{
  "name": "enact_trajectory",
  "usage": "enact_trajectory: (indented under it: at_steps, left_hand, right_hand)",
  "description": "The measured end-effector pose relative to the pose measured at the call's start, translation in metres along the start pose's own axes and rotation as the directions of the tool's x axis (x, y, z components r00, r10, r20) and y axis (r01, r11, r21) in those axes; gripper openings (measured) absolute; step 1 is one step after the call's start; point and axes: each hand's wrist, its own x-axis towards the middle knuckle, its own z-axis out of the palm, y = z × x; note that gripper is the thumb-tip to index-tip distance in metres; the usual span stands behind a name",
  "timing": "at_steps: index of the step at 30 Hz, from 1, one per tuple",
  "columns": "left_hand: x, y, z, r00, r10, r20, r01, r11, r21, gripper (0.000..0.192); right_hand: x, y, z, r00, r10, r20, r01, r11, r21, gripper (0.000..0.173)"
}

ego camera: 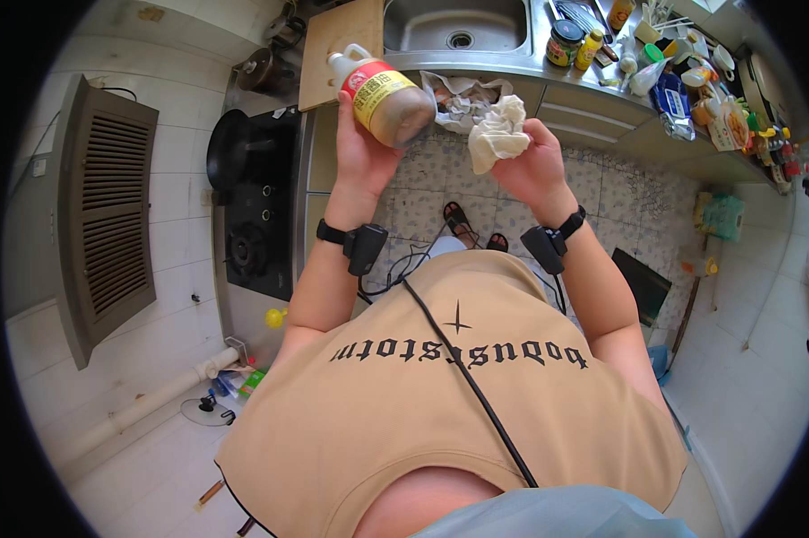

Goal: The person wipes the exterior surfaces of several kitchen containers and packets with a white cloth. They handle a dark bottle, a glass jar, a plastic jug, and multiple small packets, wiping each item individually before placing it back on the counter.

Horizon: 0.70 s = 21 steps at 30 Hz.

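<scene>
My left hand (366, 151) grips a large plastic soy sauce jug (385, 101) with a red and yellow label. The jug is tilted, its capped neck and handle pointing up and left, its base turned towards my right hand. Dark residue shows through the plastic near the base. A crumpled off-white cloth (498, 134) is bunched in my right hand (533, 165), a short way to the right of the jug and apart from it. Both hands are raised in front of my body, above the tiled floor.
A steel sink (431, 30) is set in the far counter beside a wooden board (340, 33). Jars, bottles and packets crowd the counter's right side, among them a dark-lidded jar (565, 44). A rubbish bag (468, 101) hangs below the sink. At left, a wok (228, 151) rests on the gas hob (260, 215).
</scene>
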Motion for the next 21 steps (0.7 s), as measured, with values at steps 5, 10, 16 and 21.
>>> enact_trajectory:
  at_steps: [5,10,16,21]
  left_hand:
    - [0.031,0.01,0.0,0.985,-0.071,0.158,0.095,0.984,-0.15,0.078]
    - [0.078,0.033,-0.032,0.966,0.111,0.234,-0.075,0.985,-0.157,0.069]
    - [0.127,0.042,-0.096,0.957,0.238,0.165,-0.255,0.963,0.087,0.061]
    - [0.161,0.011,-0.128,0.929,0.311,0.199,-0.365,0.856,0.366,0.078]
  right_hand:
    - [-0.001,-0.036,-0.003,0.994,-0.105,0.036,0.11,0.974,-0.199,0.043]
    - [-0.006,-0.085,-0.024,0.885,-0.333,-0.325,0.134,0.852,-0.507,0.045]
    - [0.031,-0.141,-0.076,0.663,-0.464,-0.588,-0.354,0.497,-0.792,0.029]
    - [0.097,-0.142,-0.104,0.723,-0.436,-0.536,-0.658,-0.198,-0.727,0.037]
